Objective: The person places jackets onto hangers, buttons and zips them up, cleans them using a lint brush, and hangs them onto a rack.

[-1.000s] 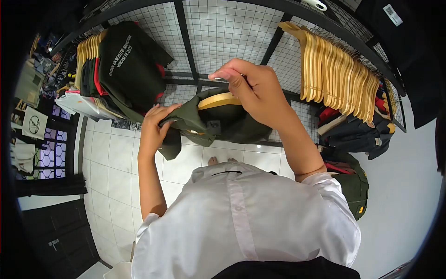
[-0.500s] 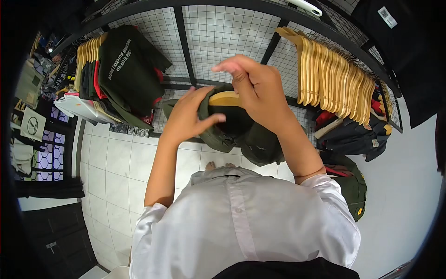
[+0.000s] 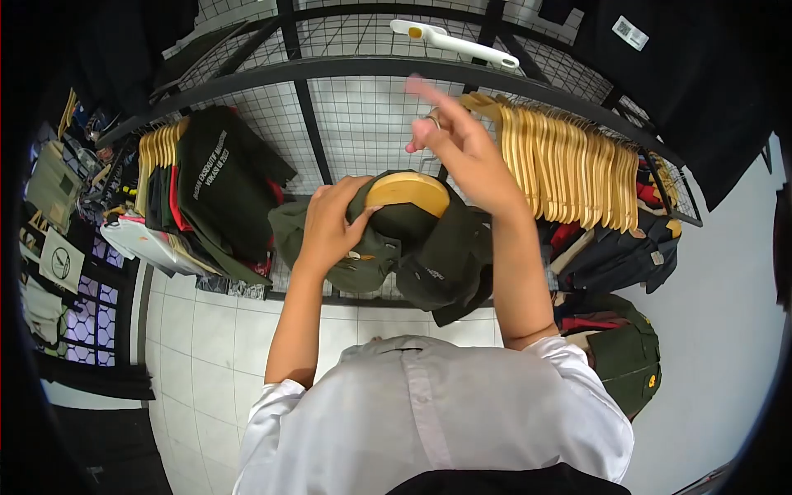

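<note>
A dark green jacket hangs on a wooden hanger in front of me, with embroidery on its front. My left hand is closed over the jacket's left shoulder, its thumb in front near the hanger's wood. Just above the hanger, my right hand has thumb and bent fingers around the thin metal hook. Its forefinger points up and is blurred. The jacket's right side drapes down below my right wrist.
A black rail runs across the mesh wall. Several bare wooden hangers hang at the right, and clothes including a dark printed shirt at the left. A white handled tool lies above the rail. A green jacket is lower right.
The view has tilted up, showing more of the rail and the white tool. My left hand has settled on the jacket's shoulder, and my right fingers have come to the hanger's hook.
</note>
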Tool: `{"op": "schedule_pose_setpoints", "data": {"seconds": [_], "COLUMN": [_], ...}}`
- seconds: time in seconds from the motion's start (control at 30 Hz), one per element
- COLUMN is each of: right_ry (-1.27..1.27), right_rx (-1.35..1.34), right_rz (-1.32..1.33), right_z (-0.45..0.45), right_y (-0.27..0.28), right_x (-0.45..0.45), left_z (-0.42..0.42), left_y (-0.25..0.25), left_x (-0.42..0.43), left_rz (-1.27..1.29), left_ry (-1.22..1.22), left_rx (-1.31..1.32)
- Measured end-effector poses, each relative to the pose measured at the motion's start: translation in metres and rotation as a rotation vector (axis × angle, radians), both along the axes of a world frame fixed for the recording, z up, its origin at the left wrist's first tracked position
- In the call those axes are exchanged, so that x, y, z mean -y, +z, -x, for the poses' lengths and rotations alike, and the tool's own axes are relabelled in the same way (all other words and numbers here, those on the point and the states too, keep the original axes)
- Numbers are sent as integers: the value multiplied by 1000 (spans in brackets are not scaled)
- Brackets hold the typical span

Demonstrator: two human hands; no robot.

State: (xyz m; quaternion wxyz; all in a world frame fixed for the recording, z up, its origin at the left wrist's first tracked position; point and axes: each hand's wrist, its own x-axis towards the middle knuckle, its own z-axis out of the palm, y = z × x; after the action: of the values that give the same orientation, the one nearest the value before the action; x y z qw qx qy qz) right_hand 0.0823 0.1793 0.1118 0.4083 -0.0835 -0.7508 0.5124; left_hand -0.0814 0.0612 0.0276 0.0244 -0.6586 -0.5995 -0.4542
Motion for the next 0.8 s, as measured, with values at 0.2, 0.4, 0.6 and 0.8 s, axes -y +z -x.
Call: {"op": "schedule_pose_setpoints", "data": {"seconds": [0.2,0.4,0.6,0.8], "right_ry": [204,-401,-648,-785], "right_rx": [-89,131,80,-140], "right_rz": [-98,-362,-741,-620], "right_z": [17,74,99,74], "right_y": [11,28,44,49], "right_x": [-32,-56,-94,-112], "left_z": [14,55,89,109], "left_y": [17,8,17,-3], "left_x": [-7,-43,-75,-106], "left_rz": [-98,-139,-2,-50], "left_ry": [47,121,126,83], "left_rx": [-71,-30,139,114]}}
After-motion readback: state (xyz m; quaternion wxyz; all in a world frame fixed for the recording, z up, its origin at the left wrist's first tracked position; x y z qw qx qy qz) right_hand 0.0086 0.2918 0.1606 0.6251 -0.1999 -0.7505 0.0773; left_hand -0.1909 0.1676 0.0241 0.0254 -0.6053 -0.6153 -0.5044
